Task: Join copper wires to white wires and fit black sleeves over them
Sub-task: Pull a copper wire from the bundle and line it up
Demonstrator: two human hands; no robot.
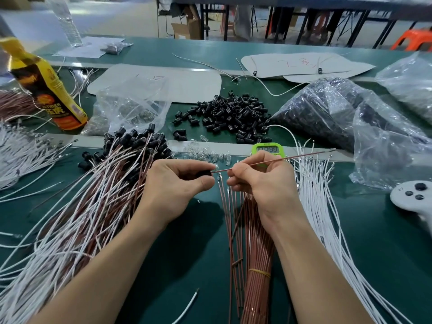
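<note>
Your right hand [259, 181] pinching copper wire [292, 157], left hand [177, 181] curled round dark bit, likely sleeve [203, 173]. Push off-axis and wire tip buckles or misses it.

Person observed | left hand [177, 181]: bare | right hand [259, 181]: bare | left forearm [112, 253] and right forearm [311, 265]: both uncovered along the whole visible length, down to the lower edge of view

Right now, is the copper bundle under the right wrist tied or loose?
Tied: a yellow rubber band circles the copper bundle low down. A few strands lie outside it.
</note>
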